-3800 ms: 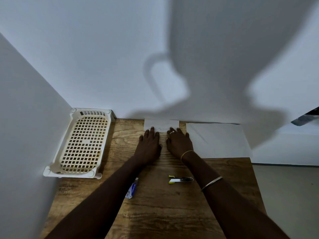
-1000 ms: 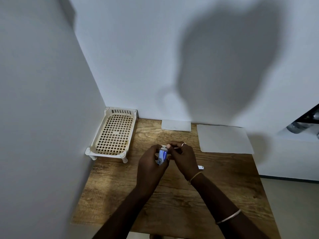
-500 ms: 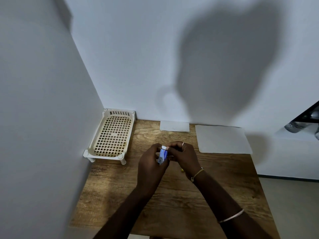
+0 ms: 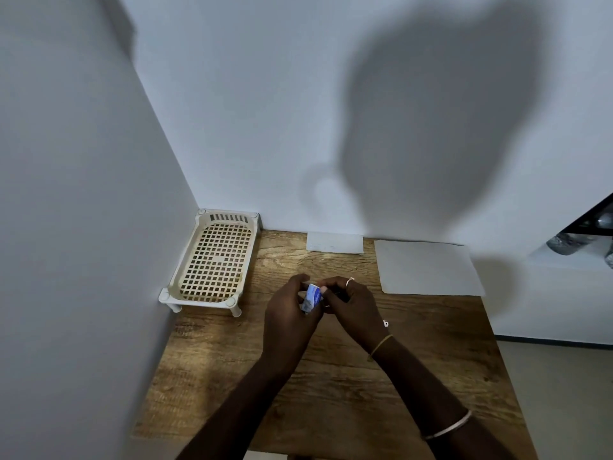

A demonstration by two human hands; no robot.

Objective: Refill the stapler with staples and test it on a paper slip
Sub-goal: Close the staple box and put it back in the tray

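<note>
Holding blue staple box (image 4: 312, 297) above table (image 4: 331, 393) in left hand (image 4: 288, 315), fingers curled round it; pinching its far end with right hand (image 4: 356, 305) (only stapler (image 4: 385, 324) tip showing, right of wrist). Paper slip (image 4: 335, 242) flat at far edge.

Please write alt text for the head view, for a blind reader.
A person's left hand and right hand hold a small blue box above a brown wooden table. A cream plastic grid tray stands far left; a white paper slip and a larger white sheet lie by the wall.
</note>
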